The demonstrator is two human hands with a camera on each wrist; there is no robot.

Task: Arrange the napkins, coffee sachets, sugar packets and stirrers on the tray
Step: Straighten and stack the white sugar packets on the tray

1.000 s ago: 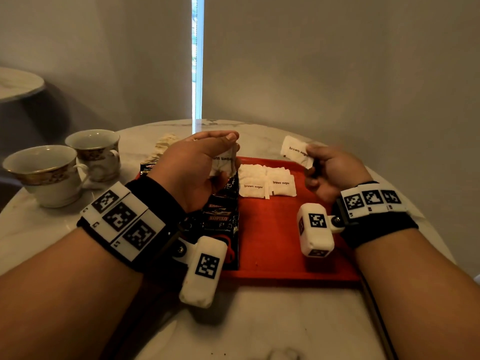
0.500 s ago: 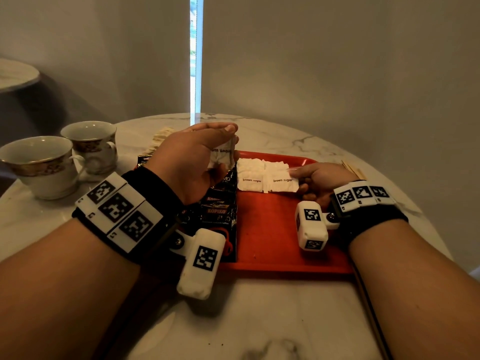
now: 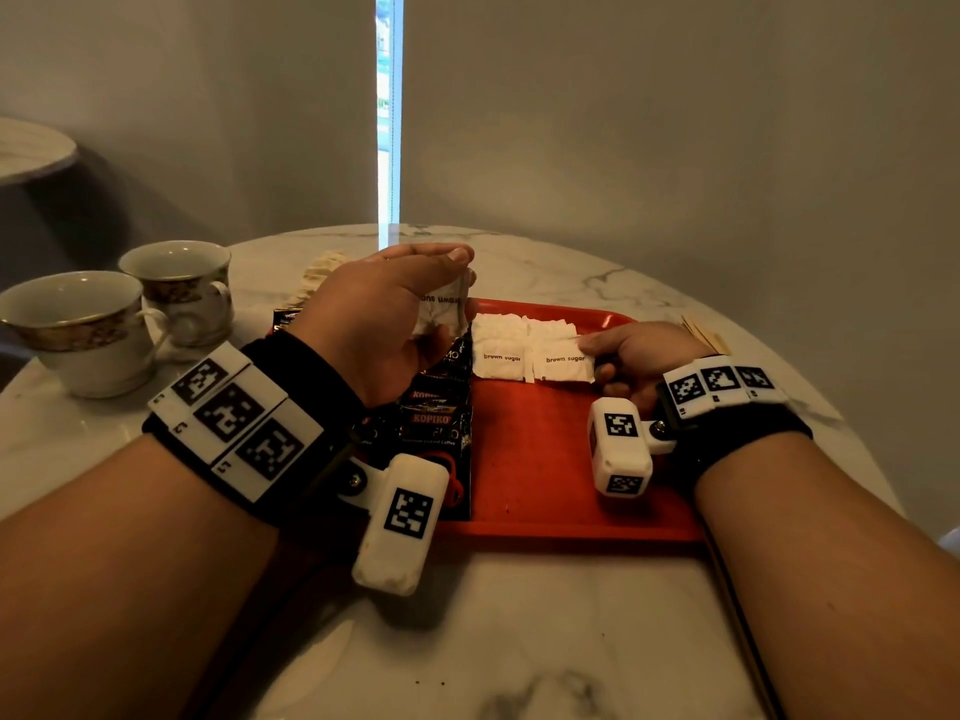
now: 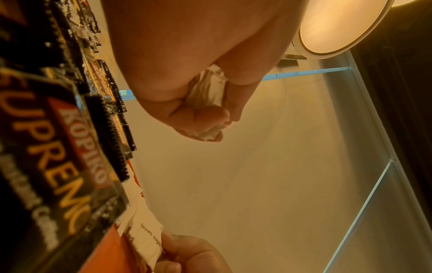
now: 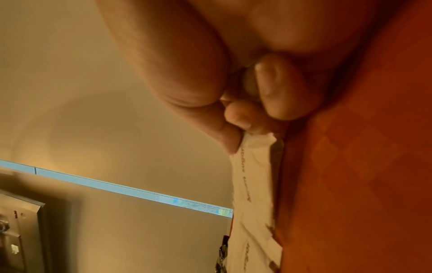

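Sugar packets [image 3: 441, 311] bunched in left hand [image 3: 384, 314] above coffee sachets [image 3: 434, 418]; right hand [image 3: 641, 356] pinches packet [image 3: 563, 358] on red tray [image 3: 535, 459].

A round white marble table [image 3: 545, 631] with grey veining stands in a corner of plain grey walls [image 3: 675, 122]. A narrow vertical strip of daylight [image 3: 389, 111] splits the walls. The edge of another marble table [image 3: 31, 148] shows at far left. A round ceiling lamp [image 4: 339, 25] glows warm overhead.
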